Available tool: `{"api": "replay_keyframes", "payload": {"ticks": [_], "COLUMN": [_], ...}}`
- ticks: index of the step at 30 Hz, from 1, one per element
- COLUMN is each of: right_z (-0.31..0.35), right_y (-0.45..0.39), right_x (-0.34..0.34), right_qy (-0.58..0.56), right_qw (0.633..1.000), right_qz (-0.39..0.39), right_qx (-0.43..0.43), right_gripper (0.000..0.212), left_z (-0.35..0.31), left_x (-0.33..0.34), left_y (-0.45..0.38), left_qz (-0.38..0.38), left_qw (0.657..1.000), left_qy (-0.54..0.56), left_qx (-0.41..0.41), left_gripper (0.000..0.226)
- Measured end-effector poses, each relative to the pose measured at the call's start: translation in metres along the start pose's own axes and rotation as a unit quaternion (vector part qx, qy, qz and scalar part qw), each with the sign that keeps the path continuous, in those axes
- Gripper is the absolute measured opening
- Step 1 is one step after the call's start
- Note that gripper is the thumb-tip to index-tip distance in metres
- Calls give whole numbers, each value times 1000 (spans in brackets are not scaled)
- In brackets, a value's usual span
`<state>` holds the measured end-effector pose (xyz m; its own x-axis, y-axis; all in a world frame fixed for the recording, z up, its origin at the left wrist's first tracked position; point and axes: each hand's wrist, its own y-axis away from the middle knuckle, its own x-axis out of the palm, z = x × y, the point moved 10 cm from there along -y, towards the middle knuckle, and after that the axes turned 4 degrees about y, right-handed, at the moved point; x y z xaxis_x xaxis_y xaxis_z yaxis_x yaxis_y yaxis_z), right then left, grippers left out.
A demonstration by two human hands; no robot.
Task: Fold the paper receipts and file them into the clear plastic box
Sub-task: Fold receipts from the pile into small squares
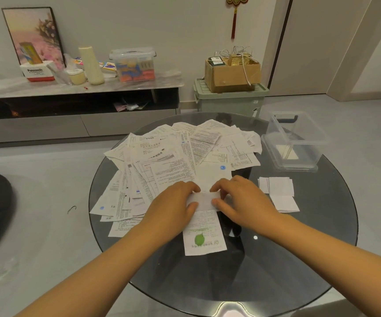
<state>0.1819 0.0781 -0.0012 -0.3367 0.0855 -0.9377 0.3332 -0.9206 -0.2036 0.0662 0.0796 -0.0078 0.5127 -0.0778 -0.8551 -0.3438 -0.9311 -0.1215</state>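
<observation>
A round dark glass table (276,259) fills the middle and lower part of the frame, standing on a pale grey floor in a room with white walls.

At the centre of the frame, the left hand (173,202) and the right hand (242,200) meet over a long white paper receipt with a green leaf mark (204,236). Both hands pinch its upper end, thumbs below and fingers curled over the top, where the paper is turned back on itself in a fold. The rest of this receipt lies flat on the glass, running toward the lower edge of the frame.

Just behind and left of the hands spreads a loose heap of unfolded white printed receipts (173,156), overlapping one another across the far half of the table. To the right of the right hand, apart from it, sits a small stack of folded white papers (281,193).

Further toward the upper right of the table stands the clear plastic box (299,138), open at the top, with pale paper showing inside at its bottom; it seems to rest on its clear lid.

In the upper left of the frame a low grey cabinet with a marble-look top (81,88) carries a lidded clear storage tub with colourful contents (134,65). At upper centre right a brown cardboard box (230,74) sits on a pale green plastic bin (230,101).
</observation>
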Motion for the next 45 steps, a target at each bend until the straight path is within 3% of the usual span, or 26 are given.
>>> {"api": "replay_keyframes", "payload": {"ticks": [5, 9, 14, 22, 26, 41, 45], "right_z": [-2, 0, 7, 10, -5, -106, -128], "right_y": [-4, -4, -2, 2, 7, 48, 61], "right_x": [8, 8, 11, -2, -27, -74, -86], "right_qy": [2, 30, 61, 70, 40, -57, -46], "right_qw": [1000, 999, 996, 994, 995, 981, 968], "right_qz": [5, 17, 38, -21, -80, -106, -137], "right_qx": [-2, -22, -57, -82, -35, 151, 204], "right_gripper": [34, 34, 46, 28, 23, 13, 12], "left_z": [1, 2, -2, -19, -35, -91, -117], "left_x": [5, 2, 7, 0, -4, 11, 38], "left_y": [-3, -5, -7, -9, -16, -37, -40], "left_qz": [5, -19, 18, 10, -12, -66, 22], "left_qw": [1000, 999, 996, 994, 997, 987, 986], "left_qy": [-6, -28, -85, -94, -50, 122, 86], "left_qx": [2, 17, 30, 54, 65, 76, 142], "left_gripper": [37, 27, 34, 26, 23, 28, 23]}}
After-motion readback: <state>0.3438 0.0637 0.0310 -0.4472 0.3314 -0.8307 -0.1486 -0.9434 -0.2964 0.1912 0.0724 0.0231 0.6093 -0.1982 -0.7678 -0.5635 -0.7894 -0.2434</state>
